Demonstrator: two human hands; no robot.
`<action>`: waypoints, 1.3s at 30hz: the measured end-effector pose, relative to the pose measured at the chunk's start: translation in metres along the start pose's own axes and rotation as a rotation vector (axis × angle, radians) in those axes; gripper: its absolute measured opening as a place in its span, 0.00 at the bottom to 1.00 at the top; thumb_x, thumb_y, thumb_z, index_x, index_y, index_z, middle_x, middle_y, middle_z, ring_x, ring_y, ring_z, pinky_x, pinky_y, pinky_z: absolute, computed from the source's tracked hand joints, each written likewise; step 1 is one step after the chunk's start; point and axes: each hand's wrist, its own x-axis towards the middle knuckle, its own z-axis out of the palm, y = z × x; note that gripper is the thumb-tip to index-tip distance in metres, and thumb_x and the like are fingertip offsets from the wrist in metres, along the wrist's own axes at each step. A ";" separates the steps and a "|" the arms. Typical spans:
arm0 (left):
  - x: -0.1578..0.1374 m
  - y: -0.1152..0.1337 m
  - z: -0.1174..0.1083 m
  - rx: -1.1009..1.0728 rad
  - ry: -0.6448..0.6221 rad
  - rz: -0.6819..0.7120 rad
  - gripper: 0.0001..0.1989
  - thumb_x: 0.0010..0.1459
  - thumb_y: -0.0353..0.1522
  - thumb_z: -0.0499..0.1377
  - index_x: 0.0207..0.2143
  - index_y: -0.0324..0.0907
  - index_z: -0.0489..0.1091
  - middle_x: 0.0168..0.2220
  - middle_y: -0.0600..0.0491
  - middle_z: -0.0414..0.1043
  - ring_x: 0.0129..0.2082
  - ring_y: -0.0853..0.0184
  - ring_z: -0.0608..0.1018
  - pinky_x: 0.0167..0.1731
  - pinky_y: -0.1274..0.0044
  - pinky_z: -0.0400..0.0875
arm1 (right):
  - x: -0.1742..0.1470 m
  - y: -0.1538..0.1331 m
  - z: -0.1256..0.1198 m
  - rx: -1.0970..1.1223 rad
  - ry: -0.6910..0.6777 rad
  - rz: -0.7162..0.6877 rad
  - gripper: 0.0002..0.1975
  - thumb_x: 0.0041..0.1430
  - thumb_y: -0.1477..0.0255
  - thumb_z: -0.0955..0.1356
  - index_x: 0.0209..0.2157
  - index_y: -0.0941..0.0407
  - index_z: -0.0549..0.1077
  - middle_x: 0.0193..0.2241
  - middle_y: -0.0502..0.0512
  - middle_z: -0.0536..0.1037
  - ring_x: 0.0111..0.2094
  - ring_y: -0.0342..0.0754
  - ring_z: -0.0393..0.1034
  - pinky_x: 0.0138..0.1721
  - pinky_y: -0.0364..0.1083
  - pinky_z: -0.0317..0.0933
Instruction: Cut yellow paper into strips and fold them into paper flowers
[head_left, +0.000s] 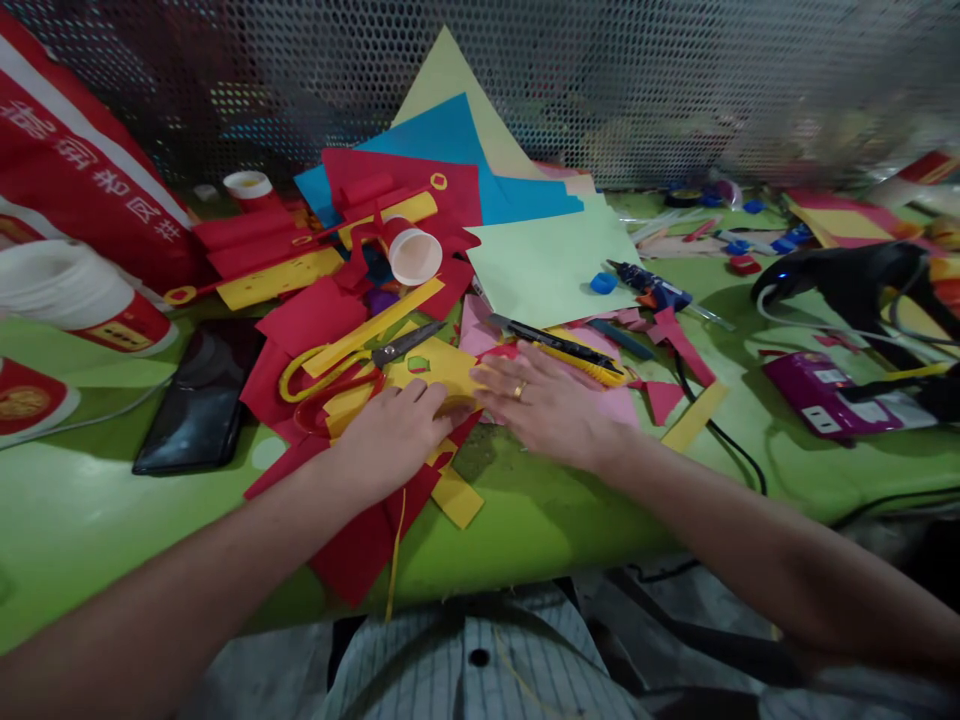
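Observation:
My left hand [394, 425] has its fingers bent and closed on the near edge of a piece of yellow paper [454, 368]. Flat and stretched out, the fingers of my right hand [544, 405] press on the right end of that paper. A ring sits on one finger. Just left of the paper lie scissors [409, 342] with yellow and red handles. A utility knife [562, 350] with a black and yellow body rests right above my right hand. Red paper [360, 545] and a yellow strip [457, 497] lie below my hands.
Colored sheets [555, 255] lean toward a perforated metal panel [300, 60]. Left stand paper cups [52, 285], a black phone [199, 395] and a red bag [82, 150]. Right are a glue gun [840, 280], a purple power strip [825, 395] and cables. A paper cup [414, 255] lies among red scraps.

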 end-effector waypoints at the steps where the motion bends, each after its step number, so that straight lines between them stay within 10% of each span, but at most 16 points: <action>1: 0.001 0.000 0.001 0.006 0.006 0.002 0.16 0.61 0.27 0.47 0.49 0.45 0.66 0.35 0.48 0.67 0.38 0.60 0.71 0.28 0.74 0.65 | -0.002 -0.003 0.000 0.017 -0.038 -0.057 0.17 0.60 0.71 0.60 0.49 0.58 0.70 0.52 0.59 0.70 0.55 0.53 0.61 0.56 0.56 0.51; 21: -0.095 -0.027 0.027 0.077 0.210 -0.074 0.26 0.53 0.20 0.44 0.47 0.48 0.70 0.51 0.48 0.68 0.46 0.55 0.69 0.39 0.65 0.63 | -0.013 -0.015 0.007 0.049 -0.169 0.049 0.26 0.65 0.61 0.50 0.58 0.58 0.59 0.58 0.59 0.60 0.60 0.53 0.54 0.60 0.66 0.28; 39: -0.048 -0.007 -0.019 -0.207 0.188 -0.076 0.15 0.53 0.28 0.49 0.37 0.41 0.75 0.39 0.47 0.73 0.40 0.58 0.72 0.40 0.65 0.68 | -0.011 -0.014 0.007 0.139 -0.141 0.058 0.24 0.65 0.65 0.53 0.57 0.58 0.60 0.58 0.60 0.62 0.59 0.53 0.55 0.60 0.63 0.39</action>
